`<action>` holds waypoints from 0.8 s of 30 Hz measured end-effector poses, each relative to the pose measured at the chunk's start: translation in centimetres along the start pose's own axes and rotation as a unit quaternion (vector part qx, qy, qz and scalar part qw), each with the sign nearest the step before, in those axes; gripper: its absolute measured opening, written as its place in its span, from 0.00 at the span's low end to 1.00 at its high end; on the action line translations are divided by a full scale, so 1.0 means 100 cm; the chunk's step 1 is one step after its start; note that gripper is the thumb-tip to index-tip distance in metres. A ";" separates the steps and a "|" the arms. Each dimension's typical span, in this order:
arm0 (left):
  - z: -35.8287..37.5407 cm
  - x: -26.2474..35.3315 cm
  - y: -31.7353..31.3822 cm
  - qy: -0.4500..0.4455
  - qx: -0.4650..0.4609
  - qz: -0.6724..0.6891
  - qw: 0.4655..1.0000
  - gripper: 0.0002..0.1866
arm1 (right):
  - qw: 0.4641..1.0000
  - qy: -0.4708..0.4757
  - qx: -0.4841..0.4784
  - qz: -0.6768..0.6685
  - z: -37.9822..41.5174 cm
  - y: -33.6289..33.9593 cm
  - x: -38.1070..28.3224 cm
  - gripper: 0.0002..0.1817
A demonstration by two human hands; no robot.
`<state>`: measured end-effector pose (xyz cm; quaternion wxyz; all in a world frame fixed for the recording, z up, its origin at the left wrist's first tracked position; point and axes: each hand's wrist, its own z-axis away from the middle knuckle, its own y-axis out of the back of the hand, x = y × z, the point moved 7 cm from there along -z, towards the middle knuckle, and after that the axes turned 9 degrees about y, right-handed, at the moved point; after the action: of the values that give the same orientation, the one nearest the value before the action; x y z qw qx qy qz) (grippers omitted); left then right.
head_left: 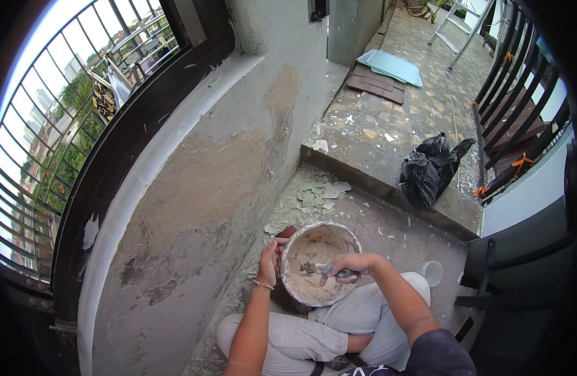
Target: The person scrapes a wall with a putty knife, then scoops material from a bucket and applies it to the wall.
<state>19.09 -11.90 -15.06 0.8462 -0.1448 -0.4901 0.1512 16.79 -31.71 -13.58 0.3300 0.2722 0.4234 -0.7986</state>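
- Plaster bucket (313,241) sat tilted in the person's lap, its mouth turned up toward them, smeared inside with pale grey paste.
- Left hand (269,259) clasped the bucket's rim on the wall side, fingers curled over the edge and pressed together; a thin bracelet (262,285) circled that wrist.
- Right hand (351,264) reached across the open mouth from the other side, fingers closed around the handle of a small trowel (323,270) whose blade lay inside the bucket against the paste.
- Legs in light grey trousers (313,329) were folded cross-legged on the floor beneath the bucket.
- Patchy bare wall (201,188) rose just beside the person's left, paint scraped away in wide brown-grey areas.
- Chips of flaked paint (320,194) littered the floor ahead, at the foot of a raised tiled step (376,125).
- Black rubbish bag (429,169) rested on that step, well apart from the hands.
- Clear plastic cup (432,272) lay on the floor near the right knee.
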 end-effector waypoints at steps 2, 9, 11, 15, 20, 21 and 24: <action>-0.001 -0.003 0.005 0.014 0.000 -0.009 1.000 0.23 | 1.000 0.014 0.003 0.002 0.000 -0.001 -0.004 0.19; -0.003 -0.003 0.001 -0.009 0.003 0.020 1.000 0.21 | 0.997 0.057 -0.017 -0.052 0.002 -0.003 -0.011 0.20; -0.005 -0.003 0.002 -0.012 -0.003 0.025 1.000 0.21 | 0.993 0.058 -0.031 -0.093 0.003 -0.003 -0.011 0.21; -0.008 -0.007 0.009 -0.016 0.015 0.037 0.999 0.22 | 0.985 0.073 -0.044 -0.149 0.013 -0.008 -0.024 0.24; -0.003 -0.003 0.010 0.004 0.046 0.039 0.998 0.23 | 0.969 0.138 -0.075 -0.192 0.029 -0.012 -0.043 0.26; -0.003 -0.003 0.010 0.011 0.054 0.035 0.998 0.24 | 0.965 0.158 -0.080 -0.194 0.033 -0.012 -0.046 0.23; -0.013 -0.016 0.027 0.009 0.079 0.044 0.996 0.24 | 0.959 0.228 -0.041 -0.164 0.038 -0.008 -0.057 0.17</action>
<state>19.17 -10.18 -17.97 0.8518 -0.1005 -0.4623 0.2250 19.19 -32.94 -7.22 0.1007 0.3599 0.5588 -0.7403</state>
